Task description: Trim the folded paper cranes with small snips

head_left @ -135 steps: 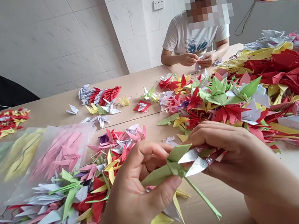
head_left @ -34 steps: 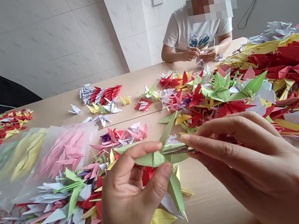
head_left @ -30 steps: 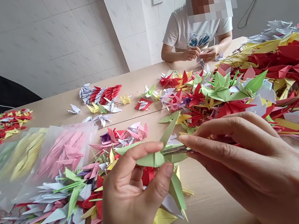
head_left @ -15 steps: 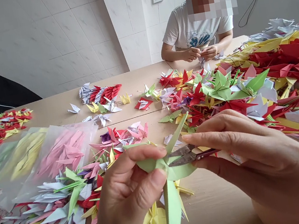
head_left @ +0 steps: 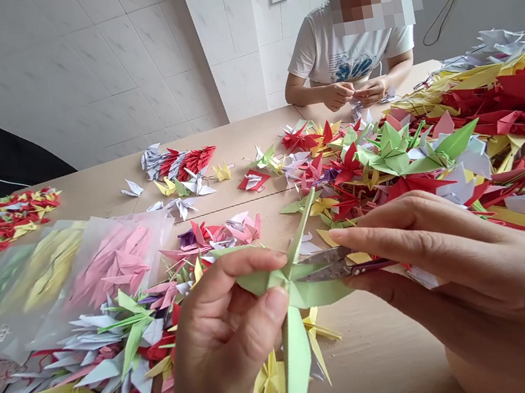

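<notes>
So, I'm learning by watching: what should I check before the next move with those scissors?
1. Left hand pinching the green folded paper: ok.
2. Right hand holding the scissors: ok.
3. Scissors aimed away from the left hand: not ok, they point toward it.
4. Paper caught between the scissors: cannot tell.
5. The other person's hands out of the way: ok, well apart.
</notes>
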`<state>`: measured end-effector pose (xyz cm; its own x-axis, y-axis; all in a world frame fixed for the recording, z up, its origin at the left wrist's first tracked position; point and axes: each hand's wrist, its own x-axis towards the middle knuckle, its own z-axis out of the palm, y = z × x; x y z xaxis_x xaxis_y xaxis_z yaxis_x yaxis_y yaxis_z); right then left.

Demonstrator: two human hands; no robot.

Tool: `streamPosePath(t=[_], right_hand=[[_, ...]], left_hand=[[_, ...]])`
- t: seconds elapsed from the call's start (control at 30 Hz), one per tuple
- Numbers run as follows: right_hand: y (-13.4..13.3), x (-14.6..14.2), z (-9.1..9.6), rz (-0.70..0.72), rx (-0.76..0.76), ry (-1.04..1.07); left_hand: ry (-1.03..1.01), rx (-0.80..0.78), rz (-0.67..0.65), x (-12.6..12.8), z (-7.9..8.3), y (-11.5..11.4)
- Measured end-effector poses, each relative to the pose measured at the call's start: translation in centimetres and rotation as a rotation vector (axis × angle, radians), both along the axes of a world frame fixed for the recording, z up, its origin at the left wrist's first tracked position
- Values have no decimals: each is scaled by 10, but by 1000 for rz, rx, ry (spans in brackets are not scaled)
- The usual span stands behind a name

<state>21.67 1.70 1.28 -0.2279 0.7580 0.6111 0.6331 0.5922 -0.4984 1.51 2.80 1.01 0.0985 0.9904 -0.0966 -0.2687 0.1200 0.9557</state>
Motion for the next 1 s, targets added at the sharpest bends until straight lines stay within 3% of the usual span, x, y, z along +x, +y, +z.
streamPosePath(t=[0.57, 1.0], right_hand=[[-2, -1, -2, 7, 134, -96], [-2, -1, -2, 3, 144, -107]], left_hand=[[9, 143, 29, 0, -8, 0], [7, 122, -15, -2, -12, 0]])
